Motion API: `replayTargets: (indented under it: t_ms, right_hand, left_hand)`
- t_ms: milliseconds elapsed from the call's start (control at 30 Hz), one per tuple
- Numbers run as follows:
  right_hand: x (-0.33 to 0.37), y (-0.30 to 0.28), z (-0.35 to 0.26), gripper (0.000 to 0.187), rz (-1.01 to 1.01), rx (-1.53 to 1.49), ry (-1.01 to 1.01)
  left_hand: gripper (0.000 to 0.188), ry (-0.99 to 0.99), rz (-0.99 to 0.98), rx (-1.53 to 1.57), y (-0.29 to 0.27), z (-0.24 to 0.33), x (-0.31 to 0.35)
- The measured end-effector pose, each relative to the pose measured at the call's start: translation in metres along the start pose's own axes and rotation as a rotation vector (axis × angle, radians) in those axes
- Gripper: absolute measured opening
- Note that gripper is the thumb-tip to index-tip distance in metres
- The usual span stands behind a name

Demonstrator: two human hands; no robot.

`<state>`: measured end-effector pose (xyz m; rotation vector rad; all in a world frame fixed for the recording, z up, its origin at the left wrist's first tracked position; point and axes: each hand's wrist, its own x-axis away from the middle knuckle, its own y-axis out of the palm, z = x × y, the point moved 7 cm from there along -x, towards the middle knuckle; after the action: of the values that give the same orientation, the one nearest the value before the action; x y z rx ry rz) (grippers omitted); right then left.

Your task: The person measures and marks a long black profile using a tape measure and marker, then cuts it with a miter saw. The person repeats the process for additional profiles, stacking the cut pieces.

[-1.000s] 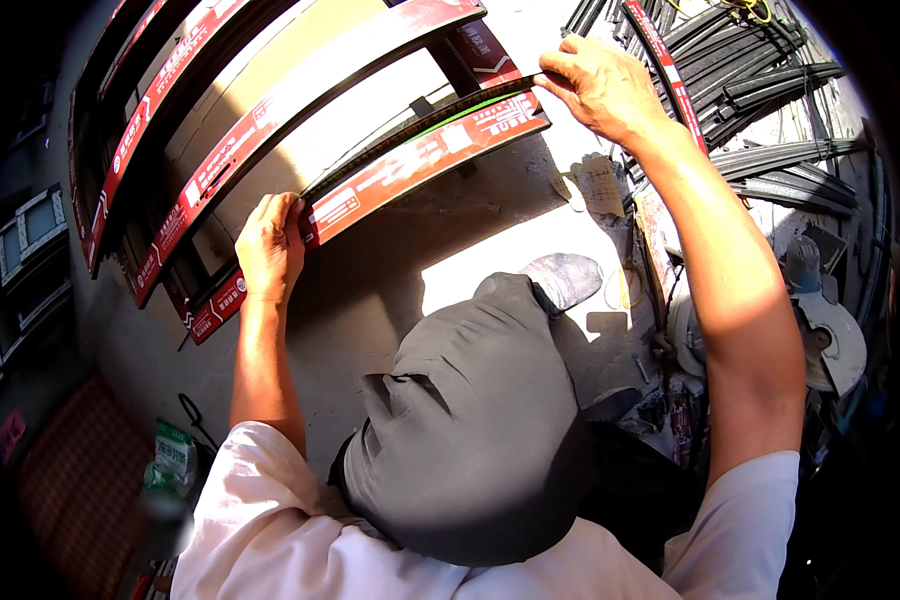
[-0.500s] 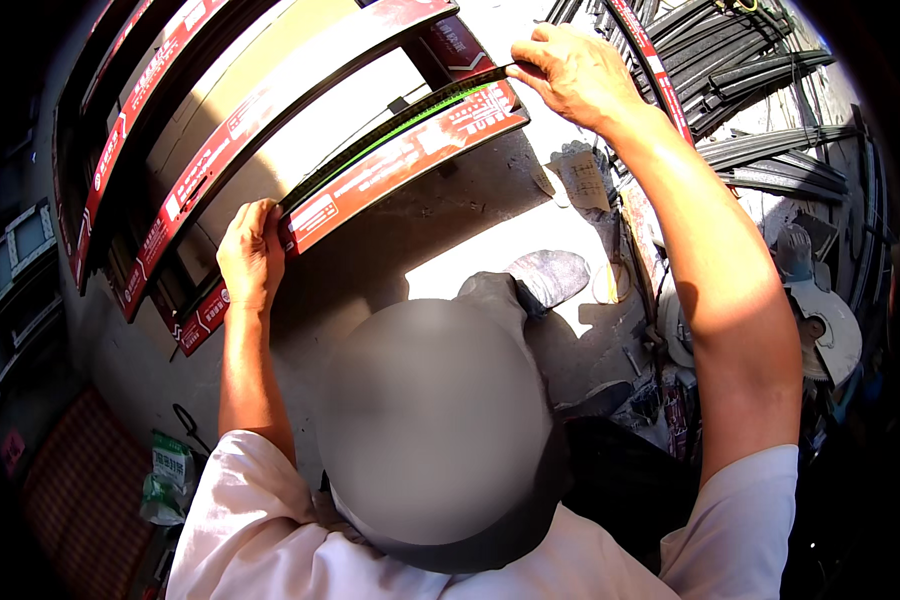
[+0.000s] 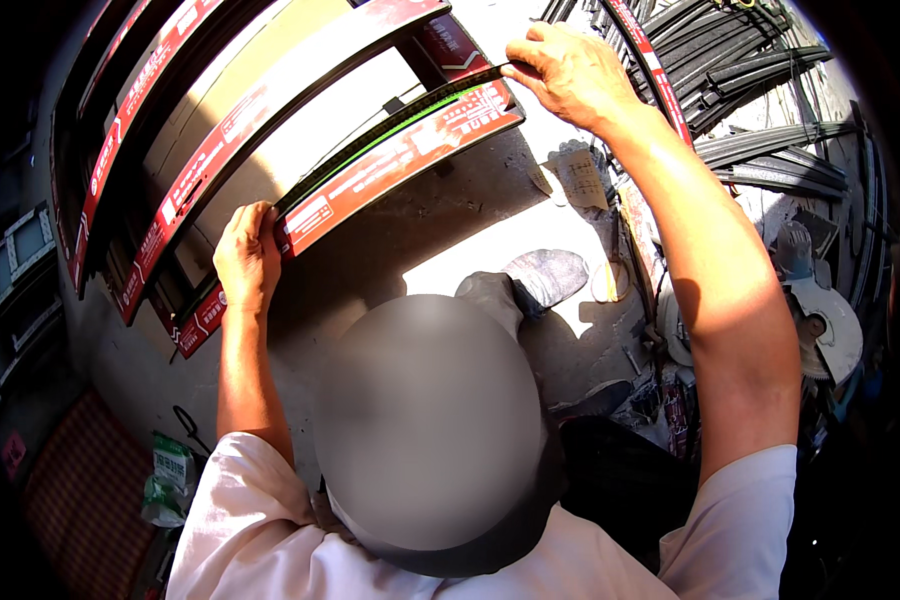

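While both our arms reach forward, our right hand (image 3: 570, 80) pinches one end of a dark strip (image 3: 425, 101) between thumb and bent fingers, just beyond the right end of the frame's near bar (image 3: 390, 165). Our left hand (image 3: 248, 258) is closed on the same strip farther left along that bar, its grip partly hidden. The strip runs along the bar's far edge, and a bright green line (image 3: 400, 127) beside it now shows along more of its length than a second ago. Both grips look unchanged, though the whole scene sits slightly farther left in our view. Past the near bar, more red-and-white bars (image 3: 185, 190) curve away. On the floor, black strips (image 3: 740, 60) lie heaped beyond our right hand; a saw blade (image 3: 832, 325) is right of our forearm.
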<state>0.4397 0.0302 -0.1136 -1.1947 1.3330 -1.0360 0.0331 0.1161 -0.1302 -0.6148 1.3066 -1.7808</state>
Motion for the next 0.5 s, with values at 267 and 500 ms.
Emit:
replayTargets:
  t_ms: [267,500]
  right_hand:
    - [0.001,-0.010,-0.005,0.024,-0.001,0.018,0.014]
    - [0.009,-0.025,-0.006,0.026,-0.049,-0.003,0.049]
  left_hand:
    - [0.006,0.027,0.022,-0.018,-0.002,0.000,0.000]
    - [0.006,-0.010,-0.020,0.047,-0.007,0.006,0.003]
